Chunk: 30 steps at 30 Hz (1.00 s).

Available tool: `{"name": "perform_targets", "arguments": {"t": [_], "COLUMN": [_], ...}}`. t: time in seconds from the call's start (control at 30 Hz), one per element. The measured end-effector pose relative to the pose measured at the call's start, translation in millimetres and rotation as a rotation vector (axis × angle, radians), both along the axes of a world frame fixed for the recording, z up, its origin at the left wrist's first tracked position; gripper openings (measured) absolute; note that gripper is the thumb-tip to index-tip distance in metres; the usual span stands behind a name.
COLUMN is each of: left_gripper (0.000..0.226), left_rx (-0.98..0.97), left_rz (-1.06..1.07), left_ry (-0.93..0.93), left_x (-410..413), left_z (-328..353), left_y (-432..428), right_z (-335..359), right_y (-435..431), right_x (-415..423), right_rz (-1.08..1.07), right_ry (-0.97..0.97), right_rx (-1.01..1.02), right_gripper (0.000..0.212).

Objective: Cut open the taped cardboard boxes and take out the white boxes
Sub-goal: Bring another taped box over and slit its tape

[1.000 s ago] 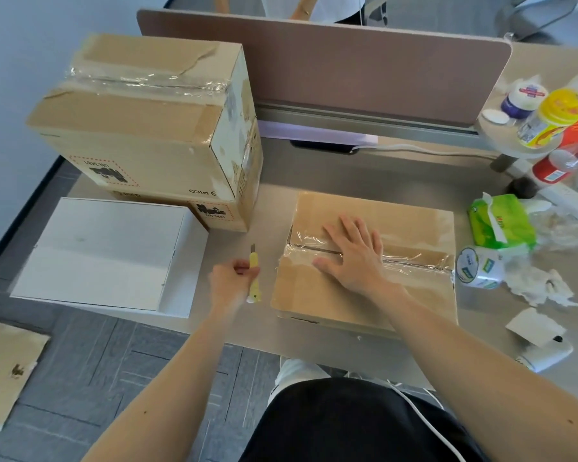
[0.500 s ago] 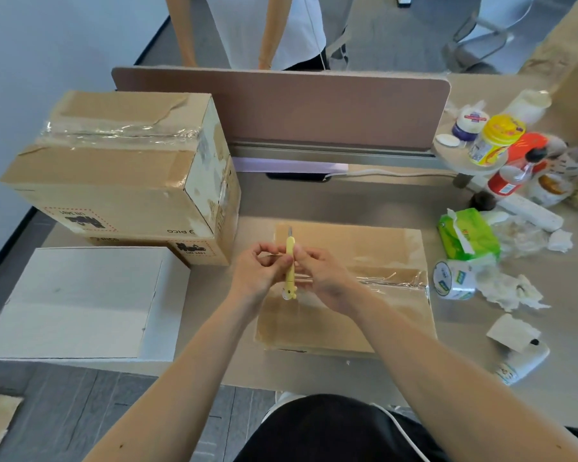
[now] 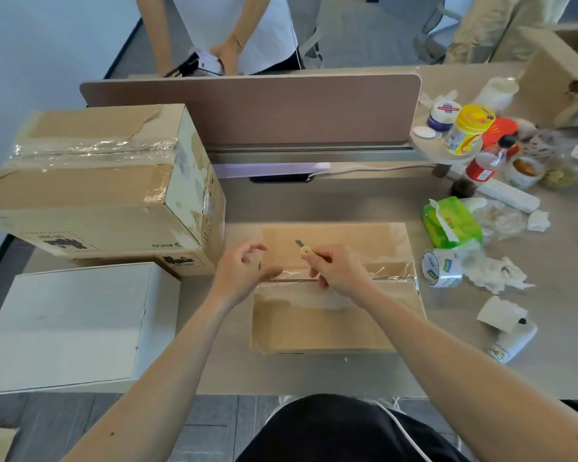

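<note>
Head camera, from the left: one white box [image 3: 70,325] lies flat at the desk's near-left corner, already out. Just behind it stands a tall taped cardboard box [image 3: 90,185], its top sealed under clear tape. At centre the left hand [image 3: 244,271] hovers with thumb and fingers loosely curled and apart, holding nothing, over the left end of a flat taped cardboard box [image 3: 331,321]. That box's tape seam [image 3: 387,277] runs left to right across the lid, beneath both hands. The right hand [image 3: 339,271] is wrapped around a yellow box cutter [image 3: 305,250], whose short blade points away and to the left, apparently clear of the cardboard. The cut looks not yet begun. The seam lies below the blade tip and nearer the person, so the right hand would need to tip the blade down onto it and draw along its length while the left steadies the lid. A roll of tape [image 3: 442,268] sits just beside the box's right edge.
</note>
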<state>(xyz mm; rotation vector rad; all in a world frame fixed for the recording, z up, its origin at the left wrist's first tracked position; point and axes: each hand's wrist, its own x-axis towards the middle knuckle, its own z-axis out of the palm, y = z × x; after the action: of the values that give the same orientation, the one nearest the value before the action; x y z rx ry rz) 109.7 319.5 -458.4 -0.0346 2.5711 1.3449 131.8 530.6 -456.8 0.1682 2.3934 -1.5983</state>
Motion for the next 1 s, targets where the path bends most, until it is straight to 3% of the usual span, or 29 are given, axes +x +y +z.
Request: {"name": "perform_targets", "arguments": {"t": [0.1, 0.3, 0.6, 1.0], "left_gripper": [0.076, 0.097, 0.102, 0.093], "left_rx": [-0.145, -0.148, -0.115, -0.006], "left_rz": [-0.237, -0.389, -0.383, -0.311], "left_ry": [-0.114, -0.181, -0.204, -0.256], "left_x": [-1, 0, 2, 9], "left_z": [-16, -37, -41, -35], "left_y": [-16, -28, -32, -31], "right_z": [-8, -7, -6, 8], "right_y": [0, -24, -46, -53], "right_x": [-2, -1, -4, -9], "right_rz": [0.257, 0.346, 0.459, 0.583], "right_ry": [0.149, 0.237, 0.279, 0.286], "right_rx": [0.37, 0.586, 0.64, 0.736], "right_gripper": [0.036, 0.017, 0.035, 0.021]}}
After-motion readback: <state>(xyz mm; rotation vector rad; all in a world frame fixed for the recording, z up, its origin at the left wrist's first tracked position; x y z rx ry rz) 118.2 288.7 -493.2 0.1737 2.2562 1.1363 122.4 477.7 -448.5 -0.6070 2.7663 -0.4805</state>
